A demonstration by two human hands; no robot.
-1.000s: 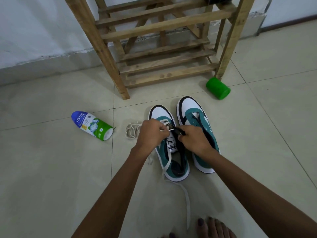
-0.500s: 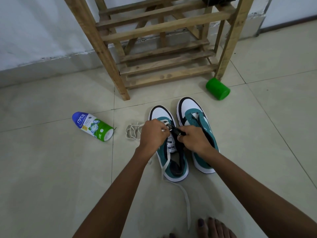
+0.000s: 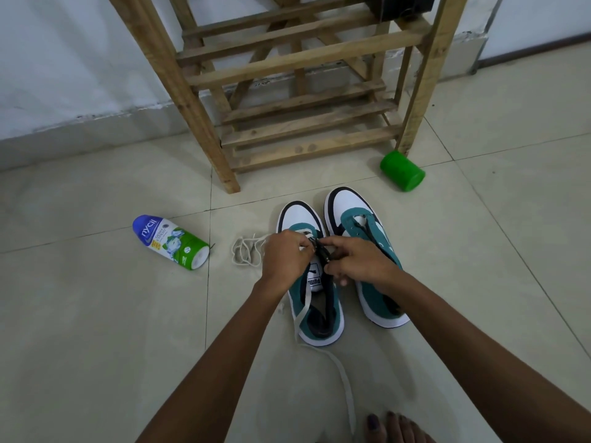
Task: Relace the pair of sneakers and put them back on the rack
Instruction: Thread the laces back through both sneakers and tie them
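Two teal, white and black sneakers stand side by side on the tiled floor, toes toward the wooden rack (image 3: 204,123). Over the left sneaker (image 3: 319,318), my left hand (image 3: 286,254) pinches the white lace (image 3: 343,378) at an eyelet. My right hand (image 3: 355,262) grips the black eyelet edge of that same sneaker beside the tongue. The lace trails back across the floor toward my foot. The right sneaker (image 3: 361,225) stands unlaced. A second white lace (image 3: 246,252) lies bunched on the floor just left of my left hand.
A powder bottle (image 3: 171,243) with a blue cap end lies on its side at the left. A green cup (image 3: 403,174) lies tipped by the rack's right front leg. A dark object (image 3: 399,6) sits on an upper rack shelf. My toes (image 3: 393,428) show at the bottom edge.
Both hands stay on the left sneaker's eyelets with small finger movements on the lace. The view has tilted slightly, so the scene sits lower in the frame.
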